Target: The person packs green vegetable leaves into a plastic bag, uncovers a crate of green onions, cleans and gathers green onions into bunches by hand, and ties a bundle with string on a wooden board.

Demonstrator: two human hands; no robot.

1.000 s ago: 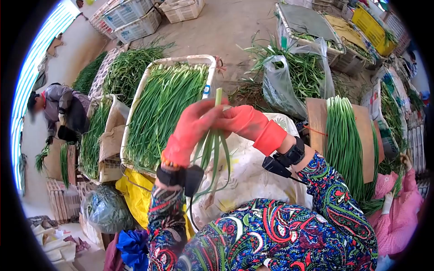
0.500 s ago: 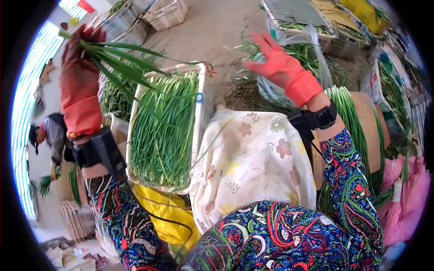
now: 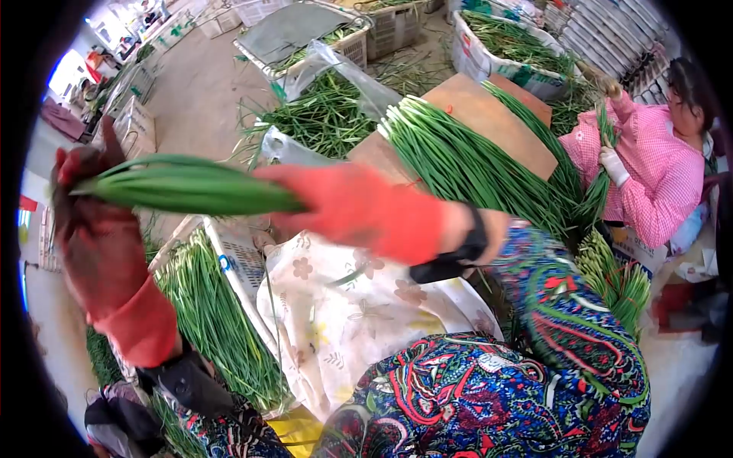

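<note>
Bunch of long green leaves (image 3: pixel 191 187), seen from the head camera, stretches sideways between two red-gloved hands, raised in front of the body. The left hand (image 3: pixel 92 195) has its fingers bent around one end. The right hand (image 3: pixel 343 210) is at the other end, blurred by motion; I cannot tell how tightly its fingers close. The bunch looks light, soft and bendy, likely to crease or bruise if squeezed and perhaps slippery if damp. The firmest hold would probably be at the gathered end by the left hand, gripped gently, as the loose leaves could splay.

Below the bunch, a flowered cloth (image 3: pixel 351 305) covers the lap. Beside it, under the left arm, stands a crate (image 3: pixel 243 298) of leaves, its raised rim an edge to keep above. Beyond the right hand, a plastic bag (image 3: pixel 359 84) of tangled leaves bulges close by, and a thick bundle (image 3: pixel 466 153) lies on a board (image 3: pixel 496 130). Farther right, a co-worker in pink checks (image 3: pixel 664 179) holds more stems (image 3: pixel 603 137).
</note>
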